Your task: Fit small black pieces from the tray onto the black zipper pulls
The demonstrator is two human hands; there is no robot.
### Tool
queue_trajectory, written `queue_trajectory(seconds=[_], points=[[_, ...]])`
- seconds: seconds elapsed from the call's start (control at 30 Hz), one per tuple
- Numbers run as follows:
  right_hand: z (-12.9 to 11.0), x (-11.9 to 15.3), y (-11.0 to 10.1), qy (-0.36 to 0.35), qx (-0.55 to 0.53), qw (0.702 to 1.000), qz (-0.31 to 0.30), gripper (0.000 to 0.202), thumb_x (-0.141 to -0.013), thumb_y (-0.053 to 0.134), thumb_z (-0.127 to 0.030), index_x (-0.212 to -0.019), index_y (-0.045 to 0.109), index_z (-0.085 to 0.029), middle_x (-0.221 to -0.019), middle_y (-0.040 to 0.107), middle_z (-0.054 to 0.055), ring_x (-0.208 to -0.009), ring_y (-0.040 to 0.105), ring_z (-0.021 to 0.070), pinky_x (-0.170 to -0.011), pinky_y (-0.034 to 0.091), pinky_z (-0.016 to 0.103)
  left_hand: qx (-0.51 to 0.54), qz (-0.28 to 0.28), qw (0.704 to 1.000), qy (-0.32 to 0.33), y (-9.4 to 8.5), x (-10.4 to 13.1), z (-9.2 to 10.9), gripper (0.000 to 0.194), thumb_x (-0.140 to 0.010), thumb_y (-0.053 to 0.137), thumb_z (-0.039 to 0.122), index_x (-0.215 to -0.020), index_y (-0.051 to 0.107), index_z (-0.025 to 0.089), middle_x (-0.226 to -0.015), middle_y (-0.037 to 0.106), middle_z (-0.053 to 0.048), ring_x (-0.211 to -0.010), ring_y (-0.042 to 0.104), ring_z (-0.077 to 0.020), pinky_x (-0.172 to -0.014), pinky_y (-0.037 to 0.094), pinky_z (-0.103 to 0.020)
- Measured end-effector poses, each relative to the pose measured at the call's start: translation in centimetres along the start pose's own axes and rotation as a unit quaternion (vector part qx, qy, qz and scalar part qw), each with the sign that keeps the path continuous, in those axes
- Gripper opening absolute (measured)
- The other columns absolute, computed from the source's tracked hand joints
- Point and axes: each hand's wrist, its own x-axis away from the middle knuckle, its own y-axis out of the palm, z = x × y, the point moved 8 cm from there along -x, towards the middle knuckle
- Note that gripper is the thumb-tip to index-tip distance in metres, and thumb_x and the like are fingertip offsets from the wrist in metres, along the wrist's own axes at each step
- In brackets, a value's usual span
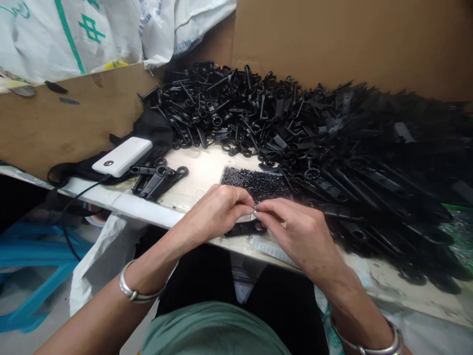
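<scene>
My left hand [218, 209] and my right hand [299, 229] meet fingertip to fingertip over the front edge of a shallow tray [222, 173]. Both are pinched around something tiny between them, too small to name. Many small black pieces [258, 182] fill the tray just beyond my fingers. Under my hands, near the table edge, lies a black plastic part [242, 229], partly hidden by my left hand. A large heap of similar black plastic parts [236, 103] spreads behind the tray and along the right side.
A white power bank [122, 156] with a black cable rests at the left on black cloth. Several black parts [158, 181] lie beside it. Cardboard [351, 44] walls the back, and a blue stool [33, 266] stands low at the left.
</scene>
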Motion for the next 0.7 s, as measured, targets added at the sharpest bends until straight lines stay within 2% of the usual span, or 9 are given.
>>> queue_trajectory(seconds=[0.23, 0.33, 0.43, 0.53, 0.6, 0.7], points=[[-0.8, 0.7, 0.3, -0.031, 0.049, 0.998, -0.027, 0.014, -0.092, 0.051, -0.015, -0.094, 0.065, -0.017, -0.088, 0.069, 0.007, -0.075, 0.064, 0.0164, -0.073, 0.052, 0.03, 0.01, -0.017, 1.0, 0.001, 0.5, 0.4, 0.4, 0.015, -0.085, 0.056, 0.018, -0.081, 0.07, 0.018, -0.075, 0.07, 0.002, -0.069, 0.062, -0.0127, -0.065, 0.043, -0.022], [-1.2, 1.0, 0.2, -0.044, 0.041, 0.998, -0.011, 0.015, -0.092, 0.051, -0.012, -0.096, 0.065, -0.015, -0.091, 0.069, 0.008, -0.079, 0.065, 0.0168, -0.075, 0.053, 0.031, 0.019, -0.014, 1.0, -0.012, 0.6, 0.5, 0.4, 0.015, -0.085, 0.056, 0.019, -0.079, 0.07, 0.018, -0.073, 0.069, 0.003, -0.066, 0.061, -0.0114, -0.062, 0.042, -0.021], [-1.1, 1.3, -0.2, -0.029, -0.015, 0.999, 0.026, 0.017, -0.09, 0.053, -0.009, -0.1, 0.065, -0.015, -0.095, 0.07, 0.007, -0.085, 0.066, 0.0151, -0.08, 0.054, 0.028, 0.028, -0.002, 0.999, -0.019, 0.7, 0.6, 0.3, 0.013, -0.084, 0.058, 0.018, -0.079, 0.07, 0.018, -0.072, 0.069, 0.004, -0.065, 0.06, -0.0102, -0.061, 0.041, -0.021], [-0.1, 1.7, -0.2, 0.031, -0.092, 0.994, 0.043, 0.018, -0.088, 0.055, -0.009, -0.099, 0.067, -0.017, -0.095, 0.071, 0.004, -0.082, 0.067, 0.0131, -0.078, 0.055, 0.026, 0.035, 0.01, 0.999, -0.012, 0.8, 0.6, 0.3, 0.013, -0.084, 0.058, 0.017, -0.081, 0.071, 0.018, -0.074, 0.07, 0.003, -0.067, 0.061, -0.01, -0.063, 0.042, -0.02], [1.1, 1.9, 0.2, 0.098, -0.148, 0.983, 0.039, 0.014, -0.088, 0.058, -0.013, -0.095, 0.069, -0.019, -0.089, 0.072, 0.002, -0.075, 0.069, 0.0129, -0.072, 0.057, 0.025, 0.049, 0.014, 0.999, -0.017, 1.1, 0.7, 0.2, 0.013, -0.084, 0.058, 0.018, -0.083, 0.071, 0.018, -0.077, 0.071, 0.002, -0.07, 0.063, -0.0108, -0.065, 0.043, -0.021], [3.0, 2.5, 1.0, 0.212, -0.256, 0.942, 0.042, 0.01, -0.084, 0.064, -0.021, -0.091, 0.071, -0.019, -0.076, 0.072, 0.001, -0.064, 0.07, 0.0142, -0.063, 0.06, 0.026, 0.093, 0.018, 0.995, -0.043, 1.5, 0.9, -0.3, 0.013, -0.085, 0.059, 0.021, -0.086, 0.072, 0.017, -0.082, 0.073, 0.001, -0.075, 0.065, -0.013, -0.068, 0.045, -0.022]])
